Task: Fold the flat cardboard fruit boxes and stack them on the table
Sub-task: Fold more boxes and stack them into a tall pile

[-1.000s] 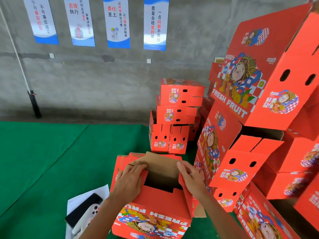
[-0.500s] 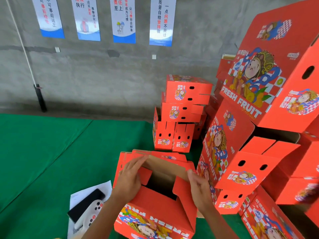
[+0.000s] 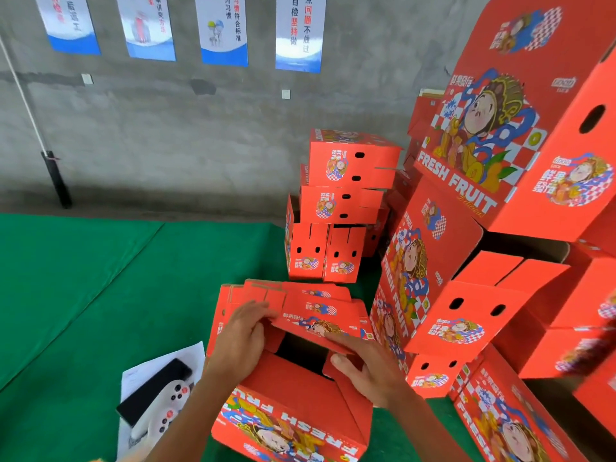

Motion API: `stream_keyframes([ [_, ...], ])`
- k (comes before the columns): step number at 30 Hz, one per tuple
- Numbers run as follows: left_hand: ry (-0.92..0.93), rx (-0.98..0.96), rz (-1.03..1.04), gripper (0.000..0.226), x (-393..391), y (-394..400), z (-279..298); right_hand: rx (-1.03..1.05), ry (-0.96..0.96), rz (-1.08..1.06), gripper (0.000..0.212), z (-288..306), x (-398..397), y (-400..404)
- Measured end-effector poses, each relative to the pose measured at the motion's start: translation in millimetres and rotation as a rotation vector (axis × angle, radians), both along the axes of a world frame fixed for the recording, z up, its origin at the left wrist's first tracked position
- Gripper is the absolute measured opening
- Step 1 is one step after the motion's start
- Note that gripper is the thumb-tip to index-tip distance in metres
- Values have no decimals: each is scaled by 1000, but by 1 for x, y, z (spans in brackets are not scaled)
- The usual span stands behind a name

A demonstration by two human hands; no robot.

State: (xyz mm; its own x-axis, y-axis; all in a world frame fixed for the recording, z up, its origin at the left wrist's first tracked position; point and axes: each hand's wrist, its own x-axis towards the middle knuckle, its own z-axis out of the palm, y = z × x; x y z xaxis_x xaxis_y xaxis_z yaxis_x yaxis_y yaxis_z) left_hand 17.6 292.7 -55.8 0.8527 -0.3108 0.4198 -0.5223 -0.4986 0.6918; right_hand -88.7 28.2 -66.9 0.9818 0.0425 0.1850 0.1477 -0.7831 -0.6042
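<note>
A half-formed red fruit box (image 3: 300, 391) with a cartoon print stands at the bottom centre on the green table (image 3: 100, 288). My left hand (image 3: 241, 338) presses on its left end flap. My right hand (image 3: 366, 368) holds the right flap, with a printed top flap (image 3: 320, 323) lying over the dark opening between the hands. Behind the box lies a pile of flat red blanks (image 3: 253, 293). Folded boxes are stacked at the back (image 3: 346, 201) and in a tall heap on the right (image 3: 493, 228).
A sheet of paper (image 3: 140, 371) with a black phone (image 3: 153, 391) and a white game controller (image 3: 163, 411) lies left of the box. A grey wall with posters (image 3: 296, 31) is behind; a black pole (image 3: 56, 178) leans on it at left.
The far top flap, earlier upright with its brown inside showing, has come down over the opening, printed side up. Both hands shifted along with the flaps. The camera moved closer.
</note>
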Motion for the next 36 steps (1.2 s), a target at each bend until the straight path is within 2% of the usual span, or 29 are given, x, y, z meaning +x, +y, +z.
stream_keyframes([
  [3,168,-71,-17,39,-4,6,9,41,-22,19,70,-3,-4,-2],
  [6,241,-29,-29,35,-5,7,17,62,35,33,74,-1,-5,0],
  [11,293,66,-96,46,-1,13,17,-56,109,101,67,-3,-9,-5],
  [13,263,240,-110,60,0,17,16,-98,133,133,63,-3,-9,-5],
  [15,201,428,-93,78,-1,17,16,-164,162,127,67,-4,-6,-4],
  [18,158,544,-16,98,-3,11,11,-176,213,77,79,-6,-2,0],
  [21,87,667,85,106,-5,1,6,-217,200,-11,88,-4,2,5],
  [24,52,703,140,105,-5,-5,3,-305,153,-104,86,-6,1,14],
  [26,32,685,165,94,-5,-6,2,-170,113,-207,77,-4,-4,19],
  [29,22,710,220,92,-7,-10,3,161,-146,-436,65,-13,-14,20],
  [31,64,697,257,93,-7,-14,5,428,-161,-592,66,-25,-26,15],
  [32,91,676,281,93,-6,-15,6,551,-61,-653,66,-34,-33,13],
  [35,120,661,324,91,-6,-16,8,862,485,-715,70,-62,-51,11],
  [36,117,665,323,91,-6,-16,9,947,602,-721,70,-69,-54,13],
])
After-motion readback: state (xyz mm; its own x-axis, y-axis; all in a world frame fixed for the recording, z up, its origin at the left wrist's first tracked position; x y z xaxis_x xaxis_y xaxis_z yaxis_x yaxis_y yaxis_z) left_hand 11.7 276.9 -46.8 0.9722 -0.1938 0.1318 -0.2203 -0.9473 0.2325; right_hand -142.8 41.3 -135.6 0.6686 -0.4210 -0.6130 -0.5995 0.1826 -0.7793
